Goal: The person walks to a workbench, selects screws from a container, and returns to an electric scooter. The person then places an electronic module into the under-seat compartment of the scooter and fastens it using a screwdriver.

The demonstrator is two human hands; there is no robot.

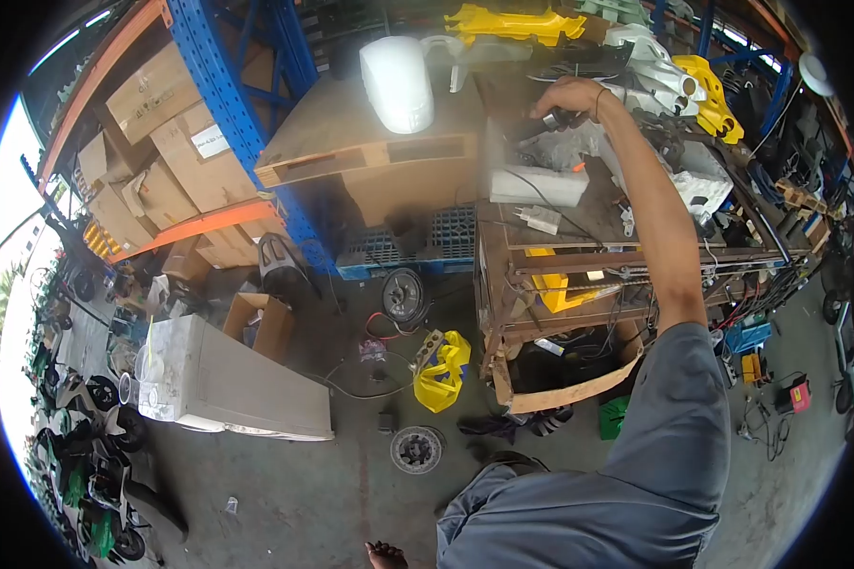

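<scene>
My right hand (569, 100) reaches to the back of the cluttered workbench, its fingers curled round a small dark object (558, 119) that I cannot make out. Just below it lie clear plastic wrapping (565, 152) and a white foam block (539, 187). Low in the view, away from the bench, my left hand (385, 556) hangs over the floor with its fingers curled; whether it holds anything is hidden. A glossy white panel (397, 87) rests on the wooden-topped stand to the left of my right hand.
Yellow and grey moulded parts (514, 25) lie behind the bench. Cardboard boxes (188, 156) fill the rack at the left. On the floor are a wheel hub (417, 449), a yellow bag (441, 372), cables and a grey cabinet (247, 379).
</scene>
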